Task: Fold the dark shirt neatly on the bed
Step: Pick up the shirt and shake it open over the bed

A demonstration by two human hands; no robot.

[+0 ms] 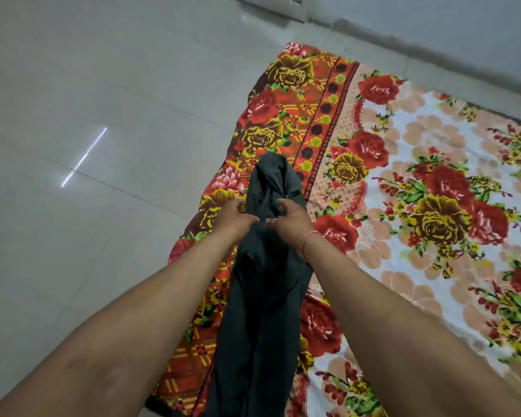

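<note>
The dark shirt hangs in a long bunched strip between my forearms, over the left border of the floral bed sheet. My left hand grips the shirt's left side near its upper end. My right hand, with a thin red thread at the wrist, pinches the cloth just to the right. The two hands are close together, nearly touching. The shirt's top part folds over beyond my fingers, and its lower end runs out of the frame's bottom.
The bed sheet with red and yellow roses lies flat, its orange-red border on the left. Grey tiled floor fills the left side. A grey wall base runs along the top right.
</note>
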